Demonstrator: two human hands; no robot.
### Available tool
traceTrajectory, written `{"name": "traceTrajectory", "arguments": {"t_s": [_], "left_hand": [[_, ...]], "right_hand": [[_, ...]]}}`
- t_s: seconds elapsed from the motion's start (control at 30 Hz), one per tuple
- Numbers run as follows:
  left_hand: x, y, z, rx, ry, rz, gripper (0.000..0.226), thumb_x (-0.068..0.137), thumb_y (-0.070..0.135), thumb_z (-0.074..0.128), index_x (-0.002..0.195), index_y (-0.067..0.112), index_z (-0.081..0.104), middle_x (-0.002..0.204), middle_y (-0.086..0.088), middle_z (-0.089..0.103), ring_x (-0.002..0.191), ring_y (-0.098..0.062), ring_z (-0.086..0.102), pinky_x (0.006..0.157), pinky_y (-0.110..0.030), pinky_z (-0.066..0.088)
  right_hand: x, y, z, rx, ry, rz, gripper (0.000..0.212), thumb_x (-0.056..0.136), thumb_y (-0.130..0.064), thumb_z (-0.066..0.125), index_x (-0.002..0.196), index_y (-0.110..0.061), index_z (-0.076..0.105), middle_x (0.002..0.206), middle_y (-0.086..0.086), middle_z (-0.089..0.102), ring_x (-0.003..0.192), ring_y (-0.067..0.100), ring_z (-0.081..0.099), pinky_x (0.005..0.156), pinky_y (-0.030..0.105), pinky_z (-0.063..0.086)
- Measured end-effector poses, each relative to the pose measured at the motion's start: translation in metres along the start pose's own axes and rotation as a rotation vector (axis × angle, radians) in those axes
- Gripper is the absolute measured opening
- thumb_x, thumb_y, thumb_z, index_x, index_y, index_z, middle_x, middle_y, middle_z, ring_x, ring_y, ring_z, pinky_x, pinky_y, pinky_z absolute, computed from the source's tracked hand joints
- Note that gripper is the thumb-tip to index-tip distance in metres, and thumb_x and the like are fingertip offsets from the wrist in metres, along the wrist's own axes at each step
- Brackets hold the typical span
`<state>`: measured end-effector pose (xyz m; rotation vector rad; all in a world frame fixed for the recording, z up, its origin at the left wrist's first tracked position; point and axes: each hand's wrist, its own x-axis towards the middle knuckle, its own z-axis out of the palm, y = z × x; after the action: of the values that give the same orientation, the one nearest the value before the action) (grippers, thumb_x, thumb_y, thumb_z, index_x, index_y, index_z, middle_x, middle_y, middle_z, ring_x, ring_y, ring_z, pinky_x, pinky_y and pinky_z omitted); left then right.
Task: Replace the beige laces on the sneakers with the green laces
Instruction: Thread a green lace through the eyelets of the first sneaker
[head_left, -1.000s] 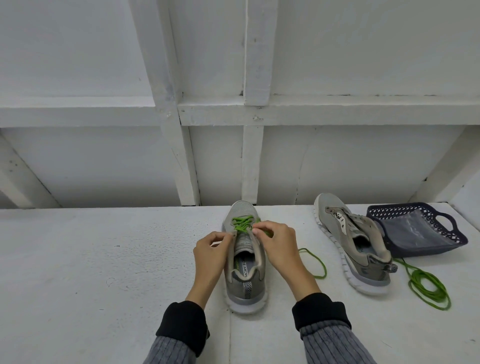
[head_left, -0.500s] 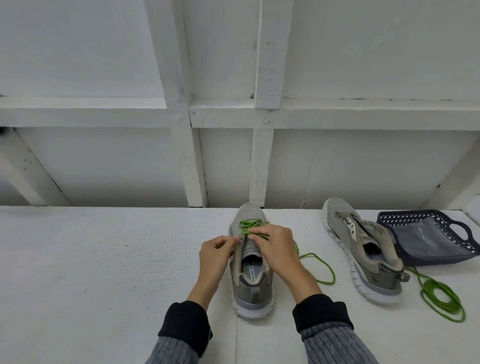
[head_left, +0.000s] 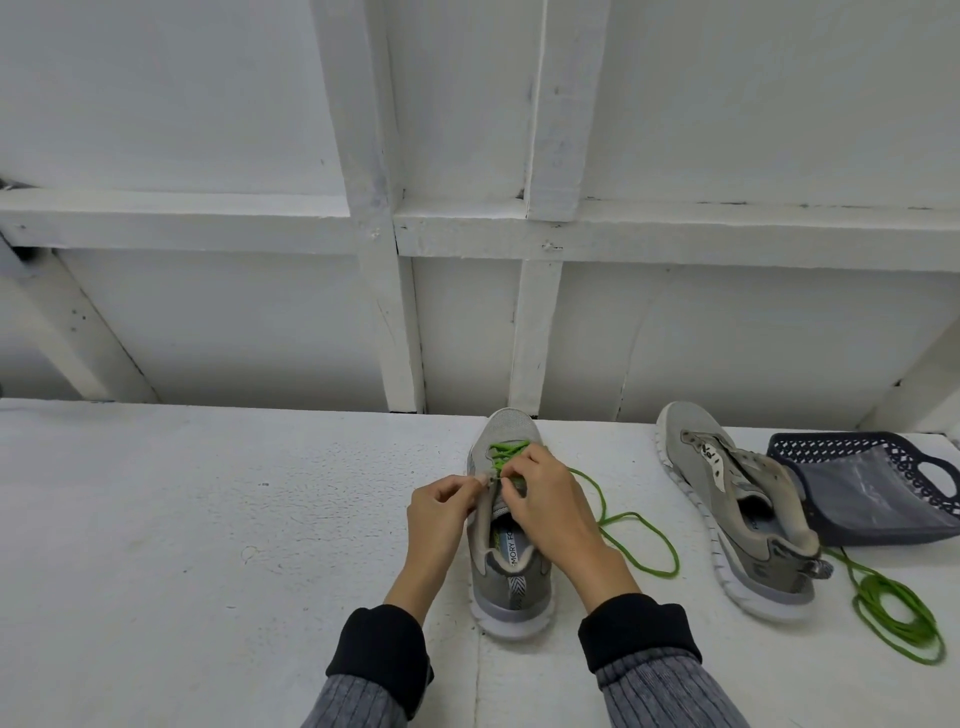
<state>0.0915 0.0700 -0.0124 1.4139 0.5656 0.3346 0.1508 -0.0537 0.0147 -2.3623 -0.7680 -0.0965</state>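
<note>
Head view: a grey sneaker (head_left: 506, 561) stands on the white table (head_left: 208, 519) at about 6 o'clock from frame centre, toe pointing to 12 o'clock and heel toward the person. A green lace (head_left: 506, 454) is threaded across its lowest eyelets near the toe, and its loose run trails off toward 3 o'clock, looping on the table beside the shoe. Left hand (head_left: 441, 519) sits at the shoe's 9 o'clock side, fingers curled, thumb and forefinger pinching the edge of the eyelet flap; whether a lace end is also held there cannot be told. Right hand (head_left: 550, 504) lies over the tongue, fingers curled and pinching the green lace at the eyelet row. At 3 o'clock from this shoe, well apart, a second grey sneaker (head_left: 737, 514) rests unlaced, tilted with its opening toward the right. Just beside its heel, a coiled second green lace (head_left: 898, 608) lies on the table. Touching that shoe's far side, a dark blue perforated basket (head_left: 862, 457) holds a clear plastic bag (head_left: 872, 499). White timber framing (head_left: 395, 234) backs the table.
</note>
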Motion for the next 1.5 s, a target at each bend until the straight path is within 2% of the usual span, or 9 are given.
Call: {"name": "traceTrajectory", "arguments": {"t_s": [0.27, 0.47, 0.67, 0.77, 0.87, 0.97, 1.13, 1.37, 1.5], "left_hand": [[-0.004, 0.001, -0.002, -0.076, -0.035, -0.017, 0.014, 0.089, 0.018, 0.070, 0.084, 0.006, 0.077, 0.085, -0.011, 0.075, 0.085, -0.021, 0.071, 0.077, -0.024, 0.056], [-0.002, -0.001, -0.003, -0.083, -0.086, -0.009, 0.018, 0.094, 0.022, 0.064, 0.095, 0.010, 0.076, 0.092, -0.008, 0.075, 0.090, -0.019, 0.071, 0.080, -0.024, 0.056], [0.007, -0.004, 0.002, -0.020, -0.044, -0.003, 0.020, 0.097, 0.021, 0.058, 0.098, 0.006, 0.071, 0.094, -0.007, 0.074, 0.089, -0.016, 0.069, 0.076, -0.021, 0.054], [0.010, -0.007, 0.000, -0.270, 0.050, -0.096, 0.024, 0.104, 0.014, 0.042, 0.092, 0.002, 0.058, 0.093, -0.009, 0.068, 0.088, -0.020, 0.066, 0.082, -0.029, 0.053], [0.015, -0.009, -0.013, -0.578, 0.199, -0.151, 0.024, 0.106, 0.007, 0.032, 0.085, 0.008, 0.044, 0.075, -0.004, 0.046, 0.066, -0.012, 0.046, 0.073, -0.029, 0.049], [0.022, -0.015, -0.027, -0.209, 0.257, -0.058, 0.027, 0.107, 0.010, 0.029, 0.082, 0.014, 0.039, 0.072, -0.001, 0.036, 0.055, -0.008, 0.034, 0.053, -0.019, 0.037], [0.022, -0.029, -0.050, 0.581, 0.148, 0.233, 0.012, 0.105, 0.012, 0.030, 0.100, 0.014, 0.041, 0.079, -0.002, 0.049, 0.071, -0.018, 0.043, 0.062, -0.027, 0.036], [0.025, -0.024, -0.024, 0.590, -0.097, 0.472, 0.018, 0.097, 0.047, 0.048, 0.110, 0.048, 0.061, 0.114, 0.026, 0.062, 0.113, 0.002, 0.053, 0.097, -0.031, 0.036], [0.021, -0.019, -0.013, 0.534, -0.054, 0.427, 0.011, 0.095, 0.038, 0.056, 0.086, 0.039, 0.063, 0.100, 0.024, 0.064, 0.103, -0.002, 0.057, 0.094, -0.035, 0.038]], "right_hand": [[0.000, 0.003, 0.005, 0.048, 0.005, 0.022, 0.016, 0.093, -0.026, 0.060, 0.102, -0.018, 0.070, 0.096, -0.011, 0.052, 0.085, 0.009, 0.053, 0.073, 0.025, 0.048], [-0.003, 0.005, 0.008, 0.068, 0.067, 0.063, 0.011, 0.090, -0.029, 0.064, 0.097, -0.025, 0.071, 0.092, -0.017, 0.049, 0.084, 0.002, 0.048, 0.063, 0.014, 0.035], [-0.006, 0.012, 0.011, 0.109, 0.155, 0.093, 0.027, 0.082, -0.025, 0.073, 0.109, -0.025, 0.066, 0.103, -0.013, 0.048, 0.098, 0.008, 0.037, 0.086, 0.026, 0.039], [-0.010, 0.016, 0.012, 0.118, 0.201, 0.253, 0.047, 0.077, -0.026, 0.076, 0.119, -0.025, 0.056, 0.117, -0.006, 0.047, 0.106, 0.013, 0.035, 0.086, 0.030, 0.030], [-0.015, 0.019, 0.013, 0.178, 0.252, 0.359, 0.051, 0.076, -0.027, 0.077, 0.121, -0.023, 0.052, 0.121, -0.001, 0.047, 0.110, 0.018, 0.036, 0.090, 0.035, 0.032], [-0.016, 0.018, 0.013, 0.200, 0.268, 0.366, 0.051, 0.076, -0.028, 0.077, 0.120, -0.022, 0.052, 0.120, -0.001, 0.045, 0.109, 0.017, 0.036, 0.092, 0.035, 0.033], [-0.019, 0.021, 0.015, 0.270, 0.312, 0.335, 0.046, 0.074, -0.025, 0.079, 0.111, -0.019, 0.052, 0.110, -0.003, 0.043, 0.101, 0.011, 0.034, 0.084, 0.023, 0.033], [-0.022, 0.019, 0.015, 0.317, 0.378, 0.324, 0.039, 0.074, -0.016, 0.079, 0.092, -0.016, 0.045, 0.096, -0.003, 0.044, 0.091, 0.014, 0.040, 0.070, 0.009, 0.034], [-0.023, 0.021, 0.016, 0.313, 0.370, 0.348, 0.043, 0.072, -0.017, 0.080, 0.098, -0.018, 0.045, 0.101, -0.003, 0.044, 0.094, 0.013, 0.036, 0.073, 0.018, 0.031]]}}
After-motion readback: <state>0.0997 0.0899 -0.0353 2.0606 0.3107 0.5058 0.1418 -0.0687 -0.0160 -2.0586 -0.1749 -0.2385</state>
